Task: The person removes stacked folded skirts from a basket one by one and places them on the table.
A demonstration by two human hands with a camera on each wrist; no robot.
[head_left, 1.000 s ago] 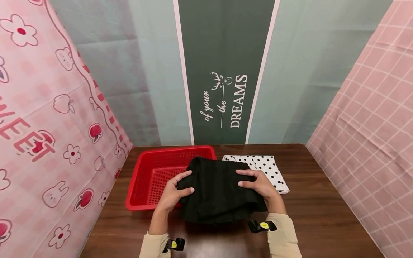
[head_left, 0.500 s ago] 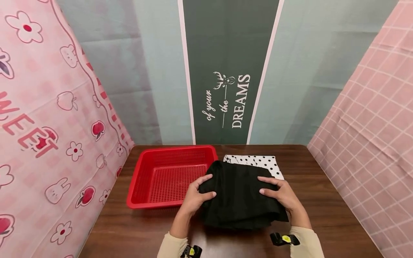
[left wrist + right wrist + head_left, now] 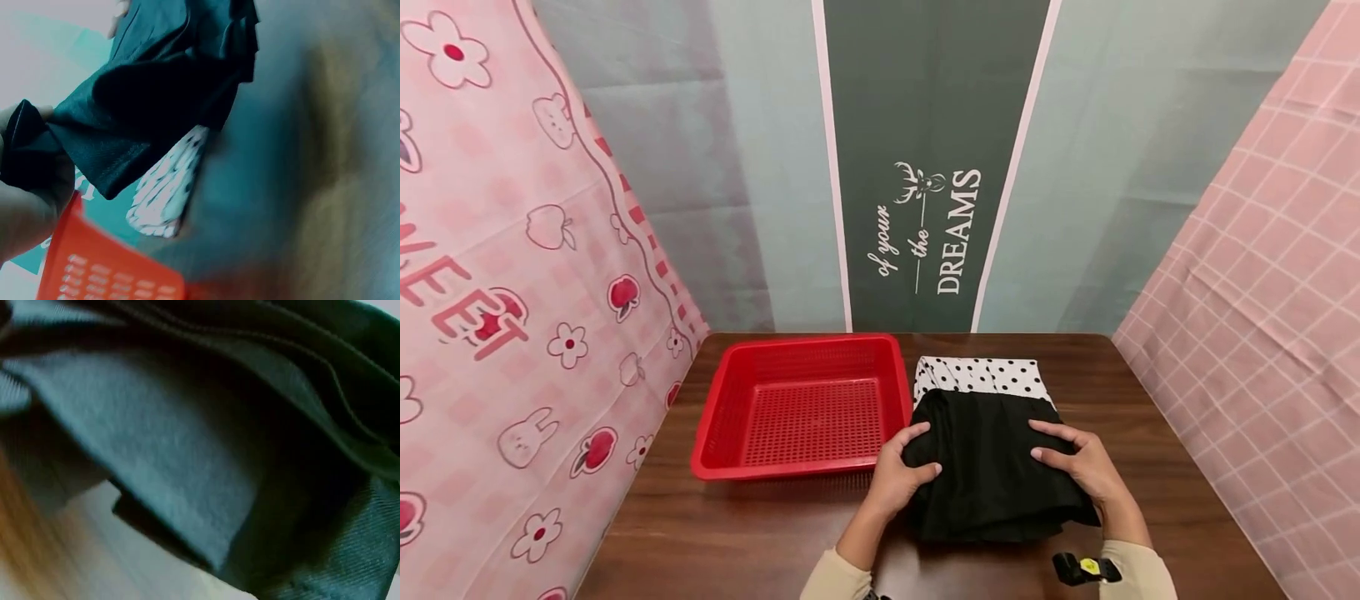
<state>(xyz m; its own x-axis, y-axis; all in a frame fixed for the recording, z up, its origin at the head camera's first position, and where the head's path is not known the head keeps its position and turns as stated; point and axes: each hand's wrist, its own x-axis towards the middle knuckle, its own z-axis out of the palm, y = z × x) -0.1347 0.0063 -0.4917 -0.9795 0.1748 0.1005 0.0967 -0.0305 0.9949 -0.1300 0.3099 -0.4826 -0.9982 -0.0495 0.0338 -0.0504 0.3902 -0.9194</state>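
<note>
Both hands hold a folded black cloth (image 3: 992,467) by its two sides. My left hand (image 3: 898,475) grips its left edge, thumb and fingers on top. On the opposite side my right hand (image 3: 1086,467) holds it the same way. In the left wrist view the cloth (image 3: 162,94) hangs in loose folds from the left hand (image 3: 31,215), above the table. Stitched seams run along the dark layers of the cloth (image 3: 187,425) that fill the right wrist view. Behind it lies a folded white cloth with black dots (image 3: 1000,377), its near part hidden by the black one.
A red plastic basket (image 3: 711,433) with a perforated floor stands to the left of the cloths. All of this is on a brown wooden table (image 3: 737,533). Patterned pink curtains hang at both sides, and a grey-green one (image 3: 910,100) at the back.
Both hands have carried the black cloth to the right and slightly nearer, from over the basket's right side to in front of the dotted cloth. The basket's right end is now uncovered.
</note>
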